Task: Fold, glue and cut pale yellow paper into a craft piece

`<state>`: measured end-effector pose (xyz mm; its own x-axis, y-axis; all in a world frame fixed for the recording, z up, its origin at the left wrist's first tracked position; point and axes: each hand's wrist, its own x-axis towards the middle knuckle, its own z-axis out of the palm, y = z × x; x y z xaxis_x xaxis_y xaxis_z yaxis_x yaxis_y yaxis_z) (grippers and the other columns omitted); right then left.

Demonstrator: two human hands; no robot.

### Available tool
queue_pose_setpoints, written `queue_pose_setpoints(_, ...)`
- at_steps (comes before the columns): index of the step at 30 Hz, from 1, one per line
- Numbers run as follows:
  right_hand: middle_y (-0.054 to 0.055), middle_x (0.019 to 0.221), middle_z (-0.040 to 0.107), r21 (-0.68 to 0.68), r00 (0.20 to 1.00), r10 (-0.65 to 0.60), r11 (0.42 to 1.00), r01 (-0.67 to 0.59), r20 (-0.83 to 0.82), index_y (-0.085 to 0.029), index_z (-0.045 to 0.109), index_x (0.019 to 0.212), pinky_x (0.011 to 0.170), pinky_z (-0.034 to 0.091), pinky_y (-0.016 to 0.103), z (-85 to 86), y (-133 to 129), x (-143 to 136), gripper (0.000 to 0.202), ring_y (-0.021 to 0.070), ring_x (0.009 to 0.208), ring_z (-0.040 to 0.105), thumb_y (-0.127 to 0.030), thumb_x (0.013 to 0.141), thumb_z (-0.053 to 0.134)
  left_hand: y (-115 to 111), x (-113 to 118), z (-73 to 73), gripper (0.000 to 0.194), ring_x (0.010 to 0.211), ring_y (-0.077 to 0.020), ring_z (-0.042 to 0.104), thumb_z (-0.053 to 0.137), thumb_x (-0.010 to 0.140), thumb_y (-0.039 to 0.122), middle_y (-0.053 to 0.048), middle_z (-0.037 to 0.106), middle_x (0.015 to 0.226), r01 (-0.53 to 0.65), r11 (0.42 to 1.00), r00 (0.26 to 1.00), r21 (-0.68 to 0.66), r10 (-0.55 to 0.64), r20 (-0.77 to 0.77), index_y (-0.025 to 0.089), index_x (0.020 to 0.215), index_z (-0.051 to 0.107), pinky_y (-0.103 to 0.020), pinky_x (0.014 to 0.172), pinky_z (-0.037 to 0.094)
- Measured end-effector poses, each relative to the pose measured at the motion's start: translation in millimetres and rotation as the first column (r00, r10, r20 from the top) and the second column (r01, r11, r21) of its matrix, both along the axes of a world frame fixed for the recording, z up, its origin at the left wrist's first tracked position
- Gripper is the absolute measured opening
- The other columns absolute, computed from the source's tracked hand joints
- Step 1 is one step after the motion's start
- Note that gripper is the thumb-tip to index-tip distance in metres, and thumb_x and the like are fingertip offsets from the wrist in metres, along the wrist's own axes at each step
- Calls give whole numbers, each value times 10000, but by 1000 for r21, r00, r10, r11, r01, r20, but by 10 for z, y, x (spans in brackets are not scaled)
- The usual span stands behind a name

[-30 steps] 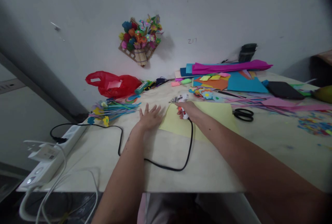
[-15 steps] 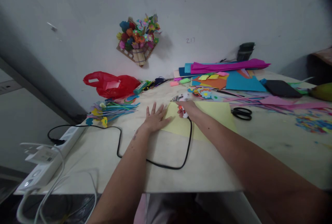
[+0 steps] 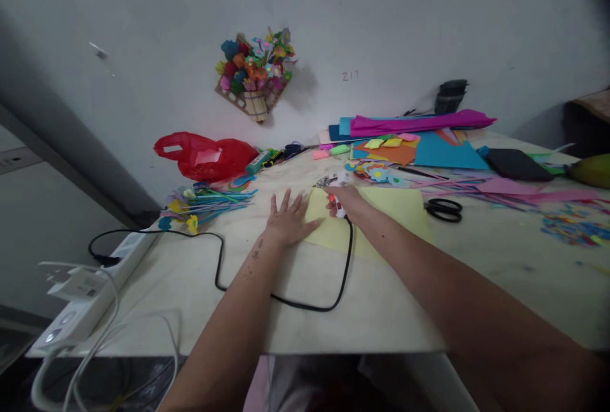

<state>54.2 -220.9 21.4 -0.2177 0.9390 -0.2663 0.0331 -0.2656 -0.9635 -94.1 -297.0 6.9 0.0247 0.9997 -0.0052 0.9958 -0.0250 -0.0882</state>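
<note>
My right hand (image 3: 345, 199) is wrapped round a white glue gun (image 3: 340, 208) with an orange trigger and a red switch. Its front end points left, over the far left corner of a pale yellow sheet (image 3: 400, 212); whether the tip touches the sheet is too small to tell. From the handle a black cord (image 3: 305, 305) loops over the table toward the left. My left hand (image 3: 287, 221) lies flat with its fingers spread, at the sheet's left edge. Black-handled scissors (image 3: 444, 210) rest at the sheet's right side, their blades hidden.
A power strip (image 3: 95, 294) with cables runs along the left table edge. Paper flowers on stems (image 3: 210, 205) and a red plastic bag (image 3: 204, 157) sit back left. Coloured sheets (image 3: 448, 148), a dark flat object (image 3: 519, 164) and paper scraps (image 3: 576, 224) spread across the right.
My left hand has slid slightly to the right along the sheet's edge. The glue gun and my right hand have hardly moved.
</note>
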Motion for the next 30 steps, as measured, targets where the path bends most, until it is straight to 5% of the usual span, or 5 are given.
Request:
queue_pose_setpoints(10,-31,456,512,-2,997,-25,1000,25,-79,-144,498,773,332,418,225,-37,37,7,139,106,332,484,-228,755,606,41,-84,-13,648,1346,-227,-140,117,863,547,15,95,1492,10,998,992,61,-18,125,247,1428,12,-556,1038,-100)
queue_pose_setpoints(20,-19,459,519,-5,997,-26,1000,26,-72,-130,513,752,319,394,220,-25,22,-1,124,98,314,464,-217,762,601,134,-76,-147,667,1363,-232,-58,145,851,583,-4,151,1485,85,989,995,118,-89,32,251,1426,78,-586,1040,-72)
queue_pose_setpoints(30,-21,455,521,-4,996,-42,999,42,-73,-137,511,751,334,414,230,-88,72,1,145,101,305,463,-252,760,598,81,43,-99,721,1368,-216,27,144,828,626,-15,233,1461,120,974,992,191,-110,-62,212,1418,163,-534,1059,-120)
